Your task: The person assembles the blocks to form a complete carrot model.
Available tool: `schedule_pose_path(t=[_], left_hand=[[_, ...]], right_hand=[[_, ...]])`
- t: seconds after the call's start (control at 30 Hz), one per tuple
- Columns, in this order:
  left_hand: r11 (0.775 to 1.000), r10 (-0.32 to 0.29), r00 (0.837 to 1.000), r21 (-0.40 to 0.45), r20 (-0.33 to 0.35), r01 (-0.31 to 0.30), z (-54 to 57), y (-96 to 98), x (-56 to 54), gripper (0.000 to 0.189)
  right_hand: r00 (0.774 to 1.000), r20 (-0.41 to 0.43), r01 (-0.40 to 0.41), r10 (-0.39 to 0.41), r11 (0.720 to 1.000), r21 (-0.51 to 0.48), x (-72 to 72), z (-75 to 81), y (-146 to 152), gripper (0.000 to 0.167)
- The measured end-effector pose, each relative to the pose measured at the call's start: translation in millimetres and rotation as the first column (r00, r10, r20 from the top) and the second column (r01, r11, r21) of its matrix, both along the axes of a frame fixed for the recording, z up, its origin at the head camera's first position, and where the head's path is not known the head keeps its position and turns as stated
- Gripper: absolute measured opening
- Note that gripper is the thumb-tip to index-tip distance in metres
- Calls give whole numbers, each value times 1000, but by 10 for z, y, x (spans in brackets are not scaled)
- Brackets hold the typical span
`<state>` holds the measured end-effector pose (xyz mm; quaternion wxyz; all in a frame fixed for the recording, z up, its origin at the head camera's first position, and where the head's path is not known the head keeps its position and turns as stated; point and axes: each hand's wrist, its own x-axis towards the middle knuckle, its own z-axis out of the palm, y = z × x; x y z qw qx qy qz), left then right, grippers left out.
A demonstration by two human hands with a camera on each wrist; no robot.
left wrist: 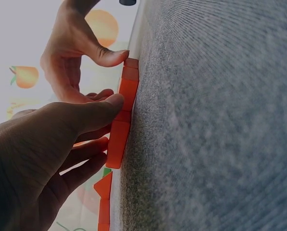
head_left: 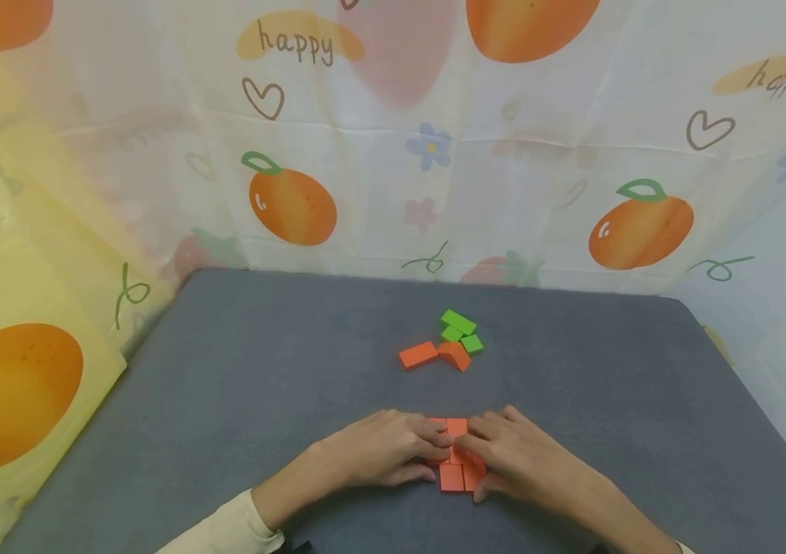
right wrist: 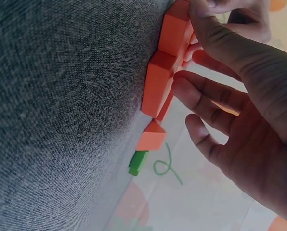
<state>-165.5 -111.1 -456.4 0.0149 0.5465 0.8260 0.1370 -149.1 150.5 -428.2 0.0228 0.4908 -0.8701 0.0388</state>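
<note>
Several flat orange-red blocks [head_left: 451,478] lie side by side on the grey table, forming a compact patch between two hands. The left hand [head_left: 393,446] touches the patch from the left, its index finger reaching over the top and its thumb at the near edge. From the right, the right hand [head_left: 517,454] rests its fingers on the blocks, with the thumb at the near right corner. In the left wrist view, the left thumb [left wrist: 115,101] meets a block's near side. Loosely bent fingers [right wrist: 184,89] touch a block's side in the right wrist view. The hands partly hide the patch.
Farther back on the grey table [head_left: 296,346] lie an orange rectangular block [head_left: 418,355], an orange triangular block [head_left: 455,354] and several green blocks [head_left: 459,322]. A fruit-printed cloth [head_left: 379,177] hangs behind the table.
</note>
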Motion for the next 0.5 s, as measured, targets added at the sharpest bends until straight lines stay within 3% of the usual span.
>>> schedule_pose_path(t=[0.5], left_hand=[[1000,10,1000,-11,16,-10,-1,2,1,33]], right_hand=[[994,-97,-53,50,998,-27,-106,-3,57,58]])
